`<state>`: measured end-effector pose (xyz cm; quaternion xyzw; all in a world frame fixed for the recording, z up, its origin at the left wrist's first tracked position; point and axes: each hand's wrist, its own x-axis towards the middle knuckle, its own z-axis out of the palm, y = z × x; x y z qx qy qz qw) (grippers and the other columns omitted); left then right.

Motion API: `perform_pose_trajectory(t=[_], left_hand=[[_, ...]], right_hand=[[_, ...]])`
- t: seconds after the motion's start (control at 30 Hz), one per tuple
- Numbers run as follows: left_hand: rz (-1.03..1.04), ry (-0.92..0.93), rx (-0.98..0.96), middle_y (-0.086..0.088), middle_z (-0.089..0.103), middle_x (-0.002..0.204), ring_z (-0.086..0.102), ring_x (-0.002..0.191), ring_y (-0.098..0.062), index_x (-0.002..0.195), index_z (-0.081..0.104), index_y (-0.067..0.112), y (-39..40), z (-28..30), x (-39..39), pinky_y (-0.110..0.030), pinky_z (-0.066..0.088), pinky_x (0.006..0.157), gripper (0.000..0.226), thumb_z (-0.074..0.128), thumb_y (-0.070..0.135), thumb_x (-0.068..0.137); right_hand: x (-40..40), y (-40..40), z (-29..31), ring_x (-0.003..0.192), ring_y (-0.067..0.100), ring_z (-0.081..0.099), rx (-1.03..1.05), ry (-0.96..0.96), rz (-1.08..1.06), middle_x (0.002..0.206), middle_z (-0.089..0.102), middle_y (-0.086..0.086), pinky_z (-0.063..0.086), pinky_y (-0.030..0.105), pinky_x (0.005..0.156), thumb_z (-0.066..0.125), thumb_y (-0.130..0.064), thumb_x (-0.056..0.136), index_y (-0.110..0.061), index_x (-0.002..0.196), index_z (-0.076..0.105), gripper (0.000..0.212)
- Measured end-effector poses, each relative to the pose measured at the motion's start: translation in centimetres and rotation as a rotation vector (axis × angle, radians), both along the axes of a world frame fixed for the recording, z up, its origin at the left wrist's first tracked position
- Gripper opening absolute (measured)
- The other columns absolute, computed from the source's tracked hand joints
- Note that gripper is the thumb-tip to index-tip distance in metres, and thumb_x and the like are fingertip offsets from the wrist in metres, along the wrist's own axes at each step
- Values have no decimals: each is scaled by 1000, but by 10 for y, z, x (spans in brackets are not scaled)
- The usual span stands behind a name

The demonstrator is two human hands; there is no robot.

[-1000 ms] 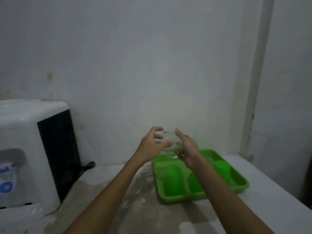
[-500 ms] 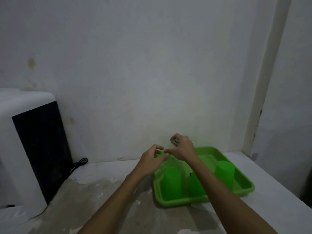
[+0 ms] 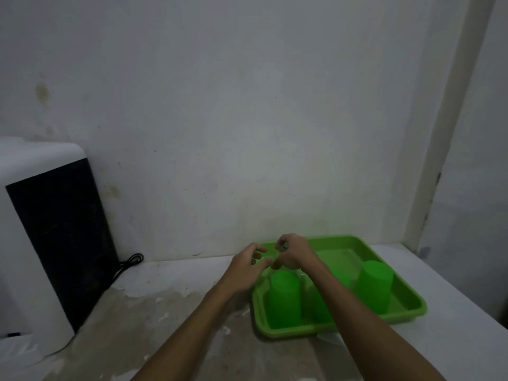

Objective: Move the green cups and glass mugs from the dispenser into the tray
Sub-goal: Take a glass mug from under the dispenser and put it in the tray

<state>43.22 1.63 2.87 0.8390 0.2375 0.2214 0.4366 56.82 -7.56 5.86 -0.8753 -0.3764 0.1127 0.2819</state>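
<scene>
A green tray (image 3: pixel 302 331) lies on the counter at the right. Three green cups stand upside down in it: one at the front left (image 3: pixel 284 298), one partly behind my right forearm (image 3: pixel 319 307), one at the right (image 3: pixel 375 287). My left hand (image 3: pixel 247 268) and my right hand (image 3: pixel 294 253) meet low over the tray's back left corner, fingers curled around a clear glass mug (image 3: pixel 300 271). Only a faint edge of the mug shows under my right hand. A faint clear glass shape (image 3: pixel 341 259) sits further back in the tray.
The white and black water dispenser (image 3: pixel 46 243) stands at the left edge, its black cord (image 3: pixel 129 262) lying by the wall. The stained counter (image 3: pixel 165 312) runs between dispenser and tray. The wall is close behind, with a corner post at the right.
Both hands came down with the glass mug from chest height to just over the tray's back left corner. The view shifted right, so less of the dispenser shows.
</scene>
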Motion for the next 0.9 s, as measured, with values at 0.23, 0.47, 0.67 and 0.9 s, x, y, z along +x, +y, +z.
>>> perform_pose_trajectory(t=[0.23,0.47,0.67,0.9], left_hand=[[1,-3,1,-7,66,117,64,111,-24,125,63,11,1,0,-3,-31,51,91,30,66,22,97],[-2,-34,43,-5,66,118,63,110,-20,123,65,11,0,4,-14,-26,50,90,29,69,18,95],[24,-192,126,2,76,96,71,89,-10,100,74,19,6,21,-54,-21,56,79,12,73,12,90],[107,-292,204,17,75,85,70,80,-3,86,73,34,24,40,-156,-11,50,66,16,72,19,89]], right_hand=[[-3,4,-1,106,25,71,3,15,0,116,75,12,59,36,91,95,-20,62,-11,110,75,52],[-10,1,6,111,27,68,-54,-41,-22,123,73,11,57,36,94,89,-28,72,-12,119,73,52],[-44,-2,46,112,27,65,82,-247,-30,121,68,5,52,37,90,74,-40,78,-24,113,71,38],[-136,33,69,82,18,72,352,-59,198,83,76,-2,60,37,77,76,-36,78,-23,86,77,15]])
